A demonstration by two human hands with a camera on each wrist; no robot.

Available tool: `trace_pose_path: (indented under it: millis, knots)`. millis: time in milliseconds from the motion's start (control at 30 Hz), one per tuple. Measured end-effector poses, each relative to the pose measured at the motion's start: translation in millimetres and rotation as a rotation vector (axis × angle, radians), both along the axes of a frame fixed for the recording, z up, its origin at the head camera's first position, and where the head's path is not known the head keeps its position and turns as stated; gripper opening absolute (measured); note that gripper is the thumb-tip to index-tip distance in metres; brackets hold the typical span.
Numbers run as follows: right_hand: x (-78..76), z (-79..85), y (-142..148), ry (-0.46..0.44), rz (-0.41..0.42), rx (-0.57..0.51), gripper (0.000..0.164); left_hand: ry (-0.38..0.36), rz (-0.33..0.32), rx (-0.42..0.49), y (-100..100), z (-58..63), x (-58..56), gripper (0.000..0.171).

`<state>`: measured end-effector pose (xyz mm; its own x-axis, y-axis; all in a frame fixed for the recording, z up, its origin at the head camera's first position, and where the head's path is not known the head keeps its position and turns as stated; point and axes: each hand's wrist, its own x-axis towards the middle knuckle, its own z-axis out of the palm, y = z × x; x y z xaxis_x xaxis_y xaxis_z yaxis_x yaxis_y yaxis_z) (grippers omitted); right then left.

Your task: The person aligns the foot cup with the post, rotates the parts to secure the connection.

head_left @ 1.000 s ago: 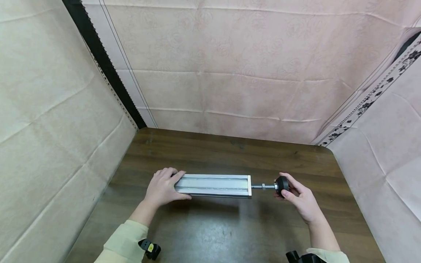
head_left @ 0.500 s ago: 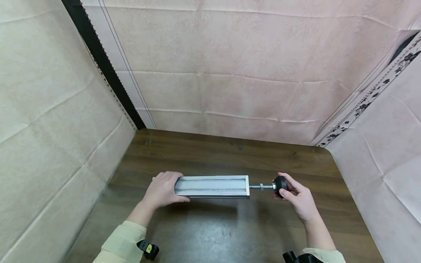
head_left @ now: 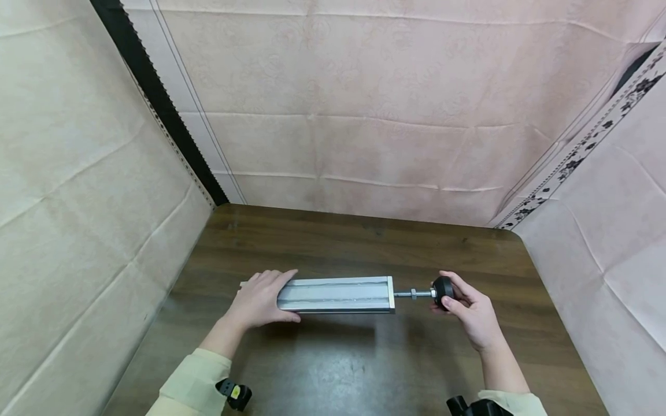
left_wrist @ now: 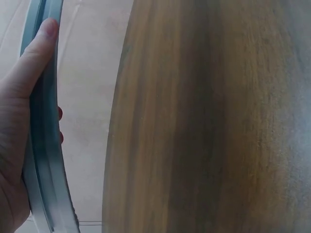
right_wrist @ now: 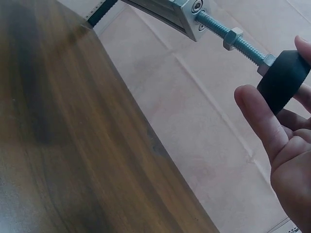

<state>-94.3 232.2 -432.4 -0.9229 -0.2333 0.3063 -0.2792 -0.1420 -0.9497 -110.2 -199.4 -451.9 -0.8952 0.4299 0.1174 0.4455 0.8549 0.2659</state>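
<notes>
A silver aluminium profile (head_left: 335, 296) is held level above the wooden table. My left hand (head_left: 258, 303) grips its left end, thumb along the near side, as the left wrist view also shows on the profile (left_wrist: 46, 126). From the right end plate a threaded rod (right_wrist: 214, 24) sticks out, carrying a hex nut (right_wrist: 233, 39). At the rod's tip sits a round black levelling foot (head_left: 442, 292). My right hand (head_left: 476, 316) pinches this foot between thumb and fingers. In the right wrist view the foot (right_wrist: 284, 80) partly hides some fingers.
The brown wooden table (head_left: 333, 370) lies below both hands. Pale cloth walls (head_left: 333, 115) close in the back and both sides. A black wrist device (head_left: 239, 396) is near the left sleeve, another black device (head_left: 476, 407) at the right wrist.
The profile and foot have shifted slightly left with both hands. My left fingers bunched together half a second ago; the index finger is now spread out along the far edge again.
</notes>
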Motion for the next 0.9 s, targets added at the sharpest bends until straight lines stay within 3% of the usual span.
trace_pose_path:
  millis: [300,500,700,900]
  knots:
    - [0.8,-0.4,2.7,0.009,0.012,-0.029,0.044,-0.101,-0.045,-0.055,7.7,9.4,3.9,0.083]
    - [1.8,-0.7,1.8,0.004,0.030,-0.050,0.044,-0.164,-0.080,-0.045,12.7,11.7,5.0,0.071]
    - [1.9,-1.0,2.1,0.003,0.028,-0.057,0.043,-0.199,-0.108,-0.018,13.8,13.3,6.6,0.083]
    - [2.3,-1.5,2.6,-0.005,0.020,-0.041,0.043,-0.192,-0.120,-0.051,14.2,17.0,8.0,0.090]
